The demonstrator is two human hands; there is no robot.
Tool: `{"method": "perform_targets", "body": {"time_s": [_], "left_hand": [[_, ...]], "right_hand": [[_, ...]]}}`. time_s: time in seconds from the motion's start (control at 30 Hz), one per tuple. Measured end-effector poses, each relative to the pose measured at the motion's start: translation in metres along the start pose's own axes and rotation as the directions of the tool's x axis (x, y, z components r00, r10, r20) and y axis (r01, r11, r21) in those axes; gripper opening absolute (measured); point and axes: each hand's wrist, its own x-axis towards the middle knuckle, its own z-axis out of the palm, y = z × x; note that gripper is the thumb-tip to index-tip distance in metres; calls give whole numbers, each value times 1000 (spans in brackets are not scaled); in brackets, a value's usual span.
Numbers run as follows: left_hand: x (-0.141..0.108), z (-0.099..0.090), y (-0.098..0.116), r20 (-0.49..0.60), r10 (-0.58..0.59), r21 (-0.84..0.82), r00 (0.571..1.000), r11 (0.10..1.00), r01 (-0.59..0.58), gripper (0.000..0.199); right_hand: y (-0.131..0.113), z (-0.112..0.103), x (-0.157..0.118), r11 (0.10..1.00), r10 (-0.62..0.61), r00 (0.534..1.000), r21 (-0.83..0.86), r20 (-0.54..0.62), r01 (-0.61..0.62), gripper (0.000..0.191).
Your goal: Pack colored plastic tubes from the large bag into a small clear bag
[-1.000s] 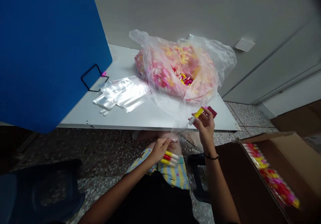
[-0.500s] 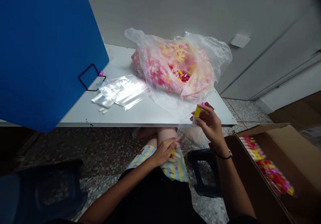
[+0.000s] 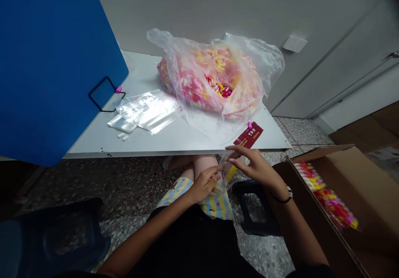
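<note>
My left hand (image 3: 205, 183) is closed on a small clear plastic bag (image 3: 225, 181) above my lap. A few yellow and pale pieces show in the bag, partly hidden by the fingers. My right hand (image 3: 254, 166) hovers at the bag's upper end, thumb and fingers apart. Just below its fingertips, a small yellow tube-like piece (image 3: 231, 172) shows through the clear film. A dark red printed card (image 3: 249, 136) lies at the table edge beyond my right hand, and a pink piece (image 3: 249, 125) rests by its top.
A large translucent sack (image 3: 215, 78) of colourful small pieces sits on the white table (image 3: 87, 143). Flat clear bags (image 3: 149, 111) lie left of it, near a blue panel (image 3: 59, 70). An open carton (image 3: 361, 186) with filled packs stands at right, beside a dark stool (image 3: 257, 207).
My right hand has come down and left from the table edge to the bag, its fingers now apart. The yellow piece it held is now at the bag. The red card is uncovered.
</note>
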Motion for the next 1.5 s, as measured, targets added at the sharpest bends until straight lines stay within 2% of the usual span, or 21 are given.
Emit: {"method": "perform_targets", "body": {"time_s": [0.1, 0.17, 0.27, 0.37, 0.43, 0.5, 0.57, 0.63, 0.67, 0.7, 0.77, 0.83, 0.9, 0.93, 1.0, 1.07, 1.13, 1.2, 1.27, 1.37, 1.5], "left_hand": [[2, 1, 1, 11, -40, -42, 999, 998, 41, 46], [5, 1, 4, 12, -59, -34, 998, 998, 59, 46], [7, 0, 7, 10, -77, -2, 997, 997, 77, 45], [7, 1, 7, 14, -106, 2, 994, 994, 106, 52], [6, 3, 2, 15, -133, 5, 991, 991, 132, 58], [6, 5, -6, 6, -164, -20, 986, 986, 164, 57], [7, 8, -15, -39, -188, -108, 981, 977, 183, 49], [8, 10, -22, -110, -211, -250, 971, 952, 178, 42], [9, 10, -25, -142, -229, -331, 963, 928, 172, 41], [9, 11, -26, -164, -257, -411, 952, 895, 171, 41], [10, 12, -28, -177, -319, -546, 931, 819, 177, 43], [9, 12, -29, -179, -368, -633, 912, 753, 179, 44], [9, 11, -31, -190, -388, -656, 902, 734, 178, 49], [9, 8, -32, -213, -386, -637, 898, 751, 171, 55], [9, 0, -33, -318, -338, -518, 886, 844, 136, 69], [9, -12, -33, -457, -211, -310, 864, 948, 68, 77], [10, -27, -32, -536, -56, -69, 842, 997, 22, 67], [11, -41, -30, -532, 22, 122, 846, 991, 51, 47], [12, -53, -31, -482, -23, 207, 876, 968, 139, 34], [9, -64, -36, -423, -152, 236, 893, 933, 271, 37], [4, -69, -45, -361, -204, 333, 910, 883, 330, 36]], "right_hand": [[-5, -2, 2, 1000, 11, 997, 0, 72, -11, 29], [-7, -5, 3, 1000, 11, 997, 15, 71, -12, 25], [-9, -7, 2, 1000, 11, 1000, 23, 16, -12, 20], [-8, -6, -2, 1000, 18, 999, 20, -35, -17, 20], [-7, -5, -5, 1000, 3, 992, 16, -126, -1, 19], [-3, -5, -9, 1000, -4, 953, -4, -304, 3, 17], [5, -1, -14, 999, 41, 856, 29, -515, -30, 15], [19, 10, -22, 982, 167, 762, 171, -626, -75, 16], [27, 19, -27, 958, 250, 752, 271, -610, -98, 17], [36, 31, -34, 918, 334, 771, 373, -543, -135, 19], [53, 61, -48, 801, 456, 844, 543, -283, -252, 27], [65, 93, -63, 694, 480, 877, 624, -30, -359, 32], [72, 118, -76, 631, 484, 873, 666, 64, -398, 26], [73, 126, -82, 609, 490, 868, 683, 76, -403, 24], [74, 134, -89, 581, 502, 861, 706, 81, -405, 23], [75, 133, -93, 570, 504, 860, 716, 84, -404, 23], [77, 127, -95, 575, 509, 857, 712, 73, -402, 22], [81, 122, -96, 586, 512, 856, 700, 70, -407, 23], [86, 119, -96, 595, 505, 860, 690, 77, -412, 23], [93, 117, -94, 606, 497, 864, 680, 82, -413, 21], [103, 116, -92, 605, 513, 856, 677, 70, -418, 25]]}}
